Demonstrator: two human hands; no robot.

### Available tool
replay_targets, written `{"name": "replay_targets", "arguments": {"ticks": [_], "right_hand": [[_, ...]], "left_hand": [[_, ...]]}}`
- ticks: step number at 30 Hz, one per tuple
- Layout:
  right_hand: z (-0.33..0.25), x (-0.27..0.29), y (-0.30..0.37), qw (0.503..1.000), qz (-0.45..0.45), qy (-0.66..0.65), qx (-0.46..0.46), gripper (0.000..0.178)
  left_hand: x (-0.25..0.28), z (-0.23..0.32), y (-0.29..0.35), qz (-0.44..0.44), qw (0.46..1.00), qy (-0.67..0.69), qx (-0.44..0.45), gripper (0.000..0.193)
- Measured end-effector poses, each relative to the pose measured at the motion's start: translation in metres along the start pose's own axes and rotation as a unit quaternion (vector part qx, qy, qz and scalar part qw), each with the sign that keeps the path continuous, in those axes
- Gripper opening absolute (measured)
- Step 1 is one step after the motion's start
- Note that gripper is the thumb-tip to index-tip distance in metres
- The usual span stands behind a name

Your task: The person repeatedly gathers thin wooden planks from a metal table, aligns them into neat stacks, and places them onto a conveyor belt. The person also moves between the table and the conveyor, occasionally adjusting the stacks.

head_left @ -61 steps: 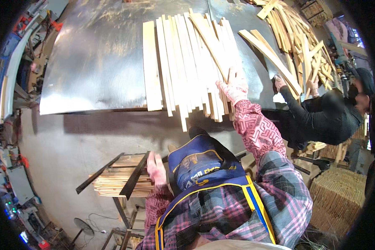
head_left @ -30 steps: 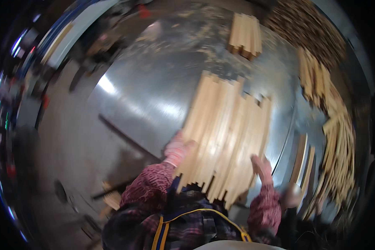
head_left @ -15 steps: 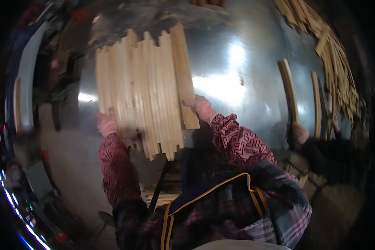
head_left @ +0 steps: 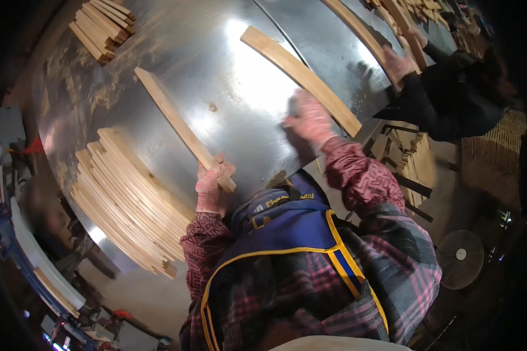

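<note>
My left hand (head_left: pixel 214 180), in a pink-and-white glove, is closed around the near end of a narrow wooden strip (head_left: pixel 178 123) that points away to the far left over the metal table. My right hand (head_left: pixel 311 120), gloved the same way and a little blurred, hovers with fingers apart beside a wider wooden board (head_left: pixel 301 79). Nothing shows in its grasp. That board lies slantwise on the metal, to the right of my strip. A row of wooden strips (head_left: pixel 132 205) lies side by side on the table, left of my left hand.
The shiny metal table (head_left: pixel 216 105) carries a small stack of strips (head_left: pixel 102 26) at its far left. At right, a co-worker's hand (head_left: pixel 399 64) grips a long strip (head_left: pixel 357 32). A rack of wood pieces (head_left: pixel 416 164) and a round fan (head_left: pixel 461 254) stand on the right.
My view has swung to the right. Both hands have left the row of strips; the left now holds one strip apart from it, and the right has moved beside the wider board.
</note>
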State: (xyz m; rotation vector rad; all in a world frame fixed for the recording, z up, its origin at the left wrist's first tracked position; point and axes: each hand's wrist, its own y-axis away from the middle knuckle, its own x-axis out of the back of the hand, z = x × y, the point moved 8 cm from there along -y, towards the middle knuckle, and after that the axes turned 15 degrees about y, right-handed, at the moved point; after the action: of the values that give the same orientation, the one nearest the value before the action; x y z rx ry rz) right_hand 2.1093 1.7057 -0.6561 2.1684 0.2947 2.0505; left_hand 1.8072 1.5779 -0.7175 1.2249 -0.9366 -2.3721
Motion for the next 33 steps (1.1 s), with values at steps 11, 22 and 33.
{"name": "replay_targets", "arguments": {"ticks": [11,22,33], "right_hand": [[-0.018,-0.062,-0.007,0.798,-0.298,-0.524,0.005,0.087],[-0.181,0.033,-0.305,0.919,-0.188,-0.326,0.119,0.059],[-0.430,0.031,-0.616,0.956,0.077,-0.176,0.222,0.074]], "left_hand": [[-0.073,-0.046,-0.051,-0.074,0.904,-0.421,0.017,0.069],[0.015,0.161,-0.157,0.171,0.722,-0.617,-0.261,0.077],[-0.027,0.473,-0.385,0.258,0.775,-0.439,-0.374,0.098]]}}
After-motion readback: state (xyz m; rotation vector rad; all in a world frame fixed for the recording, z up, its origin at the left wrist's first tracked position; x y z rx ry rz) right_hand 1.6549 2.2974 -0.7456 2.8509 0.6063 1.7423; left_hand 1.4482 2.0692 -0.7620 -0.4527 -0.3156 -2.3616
